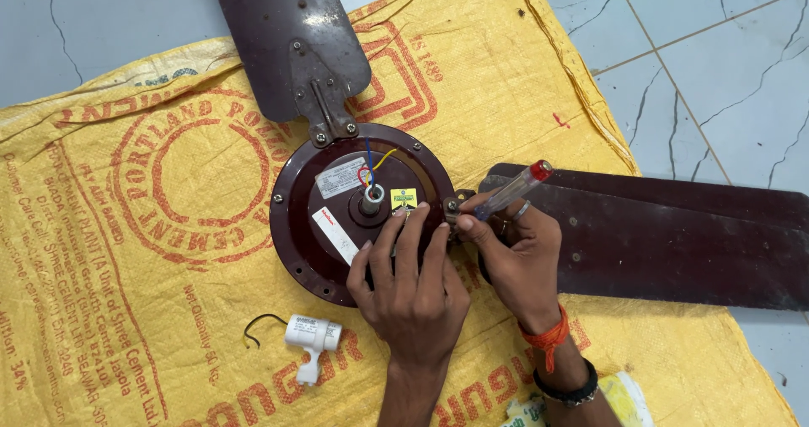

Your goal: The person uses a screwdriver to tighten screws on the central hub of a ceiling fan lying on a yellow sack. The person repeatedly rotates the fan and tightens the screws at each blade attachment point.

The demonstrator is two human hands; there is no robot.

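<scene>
A dark maroon ceiling fan motor (337, 174) lies on a yellow woven sack, with red, blue and yellow wires rising from its centre shaft. One brown blade (286, 31) is bolted on at the top; another blade (674, 233) lies to the right. My left hand (409, 284) rests flat on the motor's lower right rim, fingers spread. My right hand (510, 250) grips a screwdriver (510, 189) with a clear, red-capped handle, its tip at the blade bracket on the motor's right edge. An orange thread and dark band circle the right wrist.
A small white capacitor (310, 336) with a black wire lies on the yellow sack (126, 225) below the motor. Pale marbled floor tiles (716, 64) surround the sack. A yellow-and-white packet (624, 397) sits at the bottom edge.
</scene>
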